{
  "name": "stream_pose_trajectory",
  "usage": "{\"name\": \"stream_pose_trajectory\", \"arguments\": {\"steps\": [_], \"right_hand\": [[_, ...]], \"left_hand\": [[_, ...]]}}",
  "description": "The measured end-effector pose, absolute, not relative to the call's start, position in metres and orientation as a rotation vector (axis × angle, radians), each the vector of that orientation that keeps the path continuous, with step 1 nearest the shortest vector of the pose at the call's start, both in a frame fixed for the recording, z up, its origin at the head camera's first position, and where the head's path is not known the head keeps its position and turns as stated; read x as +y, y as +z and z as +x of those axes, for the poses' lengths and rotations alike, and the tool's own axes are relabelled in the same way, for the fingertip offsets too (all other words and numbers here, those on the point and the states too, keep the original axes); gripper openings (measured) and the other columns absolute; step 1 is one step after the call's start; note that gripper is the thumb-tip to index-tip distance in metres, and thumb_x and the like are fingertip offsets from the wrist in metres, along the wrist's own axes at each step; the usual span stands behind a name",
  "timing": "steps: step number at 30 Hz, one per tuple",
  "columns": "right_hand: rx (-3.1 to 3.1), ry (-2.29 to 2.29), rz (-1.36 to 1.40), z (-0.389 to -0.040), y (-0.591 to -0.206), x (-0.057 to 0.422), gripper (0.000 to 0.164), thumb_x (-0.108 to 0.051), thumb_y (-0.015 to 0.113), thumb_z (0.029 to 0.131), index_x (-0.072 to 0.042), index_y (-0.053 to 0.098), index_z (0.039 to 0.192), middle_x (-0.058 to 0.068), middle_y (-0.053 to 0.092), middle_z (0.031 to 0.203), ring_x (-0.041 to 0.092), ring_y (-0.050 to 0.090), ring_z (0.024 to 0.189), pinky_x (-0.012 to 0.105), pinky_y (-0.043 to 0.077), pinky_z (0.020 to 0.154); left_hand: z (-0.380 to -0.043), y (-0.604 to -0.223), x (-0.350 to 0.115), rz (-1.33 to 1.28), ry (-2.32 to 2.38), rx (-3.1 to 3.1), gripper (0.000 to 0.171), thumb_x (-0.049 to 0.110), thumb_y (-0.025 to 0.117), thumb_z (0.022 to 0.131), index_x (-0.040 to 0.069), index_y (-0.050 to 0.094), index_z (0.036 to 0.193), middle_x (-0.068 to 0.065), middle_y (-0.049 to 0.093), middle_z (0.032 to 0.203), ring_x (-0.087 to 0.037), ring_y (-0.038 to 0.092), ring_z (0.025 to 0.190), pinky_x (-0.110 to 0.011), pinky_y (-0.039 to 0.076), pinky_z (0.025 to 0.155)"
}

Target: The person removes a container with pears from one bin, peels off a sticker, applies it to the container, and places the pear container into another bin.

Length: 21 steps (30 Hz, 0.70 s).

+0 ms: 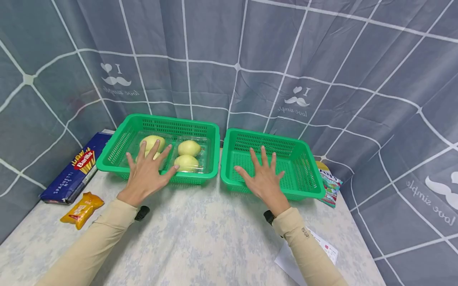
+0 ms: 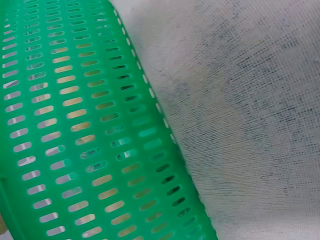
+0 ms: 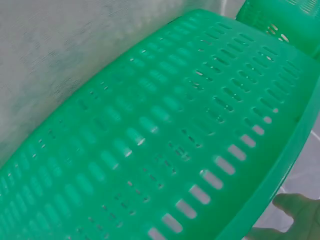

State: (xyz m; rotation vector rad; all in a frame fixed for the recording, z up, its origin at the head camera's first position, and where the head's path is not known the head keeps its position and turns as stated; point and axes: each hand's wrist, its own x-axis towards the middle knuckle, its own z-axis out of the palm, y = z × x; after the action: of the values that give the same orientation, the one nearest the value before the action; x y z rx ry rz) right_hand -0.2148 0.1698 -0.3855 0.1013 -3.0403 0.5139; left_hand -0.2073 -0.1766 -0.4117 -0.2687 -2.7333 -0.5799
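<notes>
My left hand [image 1: 147, 174], fingers spread wide, reaches over the front rim of the left green basket [image 1: 211, 174]. In that basket lie clear plastic packs [image 1: 205, 153] of pale yellow, oval fruit [image 1: 189, 148]; part of the fruit is hidden behind the left fingers. My right hand [image 1: 264, 182] is spread the same way over the front of the right green basket [image 1: 311, 174], whose slotted floor shows with nothing lying on it. Both hands hold nothing. In the right wrist view, fingers [image 3: 305, 217] appear beyond the basket's rim; the left wrist view is mostly slotted basket wall [image 2: 90, 125].
Left of the baskets lie a blue Barilla spaghetti box [image 1: 76, 171] and an orange snack packet [image 1: 82, 209]. A colourful bag [image 1: 330, 184] sits right of the right basket. White paper [image 1: 290, 262] lies partly under the right sleeve. A grey curtain [image 1: 214, 43] hangs behind.
</notes>
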Motion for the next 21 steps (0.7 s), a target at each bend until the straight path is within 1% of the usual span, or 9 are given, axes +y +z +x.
{"name": "stream_pose_trajectory", "arguments": {"steps": [3, 5, 7, 9, 11, 14, 18, 19, 21], "right_hand": [[-3.002, 0.582, 0.144, -0.216, -0.384, 0.167, 0.087, -0.076, 0.041, 0.093, -0.033, 0.012, 0.163, 0.005, 0.001, 0.172, 0.043, -0.005, 0.157, 0.085, 0.013, 0.109], [-2.940, 0.692, 0.184, -0.218, -0.381, 0.163, 0.084, -0.064, 0.050, 0.097, -0.024, 0.017, 0.163, 0.014, 0.021, 0.168, 0.043, 0.018, 0.155, 0.078, 0.024, 0.113], [-2.855, 0.822, 0.206, -0.222, -0.376, 0.157, 0.076, -0.047, 0.059, 0.099, -0.014, 0.026, 0.160, 0.018, 0.043, 0.157, 0.041, 0.042, 0.144, 0.067, 0.038, 0.112], [-2.763, 0.951, 0.229, -0.227, -0.371, 0.150, 0.062, -0.029, 0.063, 0.100, -0.008, 0.040, 0.153, 0.019, 0.063, 0.137, 0.037, 0.061, 0.124, 0.055, 0.051, 0.104], [-2.681, 1.071, 0.242, -0.232, -0.367, 0.141, 0.045, -0.018, 0.062, 0.101, -0.007, 0.053, 0.143, 0.017, 0.073, 0.117, 0.032, 0.070, 0.104, 0.047, 0.059, 0.088], [-2.594, 1.192, 0.287, -0.239, -0.362, 0.124, 0.028, -0.010, 0.060, 0.101, -0.007, 0.066, 0.128, 0.013, 0.076, 0.107, 0.026, 0.073, 0.091, 0.037, 0.059, 0.072], [-2.561, 1.277, 0.334, -0.248, -0.358, 0.097, 0.022, -0.007, 0.059, 0.100, -0.006, 0.071, 0.118, 0.012, 0.076, 0.104, 0.024, 0.073, 0.082, 0.028, 0.056, 0.062], [-2.571, 1.280, 0.335, -0.251, -0.358, 0.090, 0.021, -0.007, 0.059, 0.101, -0.006, 0.071, 0.118, 0.012, 0.076, 0.104, 0.024, 0.073, 0.083, 0.028, 0.056, 0.063], [-2.620, 1.276, 0.317, -0.256, -0.357, 0.077, 0.021, -0.010, 0.058, 0.101, -0.006, 0.070, 0.118, 0.012, 0.076, 0.107, 0.025, 0.073, 0.088, 0.031, 0.058, 0.068]], "left_hand": [[-0.210, -0.413, -0.176, -0.274, -0.656, -2.688, 0.065, 0.046, 0.058, 0.097, 0.011, 0.047, 0.151, -0.026, 0.037, 0.158, -0.053, 0.023, 0.149, -0.080, 0.015, 0.114], [-0.213, -0.411, -0.176, -0.287, -0.708, -2.641, 0.058, 0.035, 0.060, 0.098, 0.005, 0.051, 0.147, -0.029, 0.047, 0.150, -0.052, 0.038, 0.141, -0.073, 0.029, 0.113], [-0.216, -0.409, -0.175, -0.308, -0.741, -2.600, 0.051, 0.023, 0.060, 0.098, 0.000, 0.054, 0.142, -0.030, 0.057, 0.139, -0.050, 0.058, 0.121, -0.066, 0.045, 0.101], [-0.220, -0.404, -0.173, -0.330, -0.758, -2.599, 0.045, 0.014, 0.058, 0.097, -0.003, 0.057, 0.139, -0.029, 0.067, 0.124, -0.044, 0.068, 0.096, -0.057, 0.055, 0.080], [-0.224, -0.399, -0.171, -0.343, -0.796, -2.642, 0.042, 0.008, 0.056, 0.097, -0.005, 0.058, 0.137, -0.028, 0.072, 0.111, -0.035, 0.069, 0.073, -0.046, 0.053, 0.058], [-0.233, -0.391, -0.167, -0.338, -0.889, -2.766, 0.042, 0.003, 0.053, 0.096, -0.007, 0.057, 0.136, -0.030, 0.073, 0.103, -0.022, 0.061, 0.056, -0.031, 0.042, 0.045], [-0.246, -0.387, -0.162, -0.280, -1.027, -2.909, 0.043, 0.005, 0.054, 0.096, -0.006, 0.056, 0.138, -0.032, 0.070, 0.112, -0.011, 0.042, 0.042, -0.023, 0.034, 0.044], [-0.249, -0.387, -0.161, -0.263, -1.051, -2.935, 0.043, 0.006, 0.055, 0.097, -0.005, 0.056, 0.139, -0.032, 0.069, 0.115, -0.011, 0.042, 0.042, -0.022, 0.034, 0.045], [-0.254, -0.386, -0.160, -0.238, -1.062, -2.972, 0.044, 0.010, 0.056, 0.098, -0.004, 0.055, 0.140, -0.030, 0.068, 0.121, -0.016, 0.052, 0.049, -0.024, 0.038, 0.049]]}}
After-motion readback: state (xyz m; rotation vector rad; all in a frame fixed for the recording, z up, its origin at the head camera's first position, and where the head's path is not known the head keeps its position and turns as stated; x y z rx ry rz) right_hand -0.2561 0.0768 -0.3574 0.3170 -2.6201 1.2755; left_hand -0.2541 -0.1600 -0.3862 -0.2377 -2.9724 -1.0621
